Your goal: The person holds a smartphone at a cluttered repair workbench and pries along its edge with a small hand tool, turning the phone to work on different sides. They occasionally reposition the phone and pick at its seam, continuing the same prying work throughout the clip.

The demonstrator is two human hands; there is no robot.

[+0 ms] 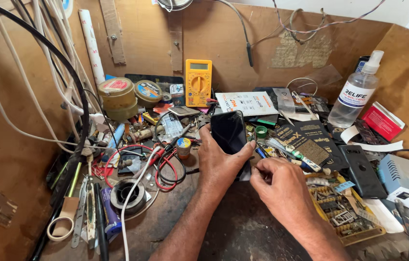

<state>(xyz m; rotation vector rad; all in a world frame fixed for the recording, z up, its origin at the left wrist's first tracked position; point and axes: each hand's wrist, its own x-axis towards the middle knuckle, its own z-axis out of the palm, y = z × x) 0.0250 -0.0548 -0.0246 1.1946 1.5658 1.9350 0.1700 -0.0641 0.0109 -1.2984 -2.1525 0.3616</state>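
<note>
Our left hand grips a dark smartphone upright above the cluttered workbench. Our right hand, just right, pinches closed at its lower edge; contents unclear. A yellow multimeter stands far.

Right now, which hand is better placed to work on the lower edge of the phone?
Probably the right hand. Its pinched fingers sit at the lower right corner of the black phone, while the left hand is wrapped around the phone, holding it tilted up off the bench.

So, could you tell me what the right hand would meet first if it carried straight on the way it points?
Most likely the phone in the left hand; the right hand points at its lower edge.
</note>
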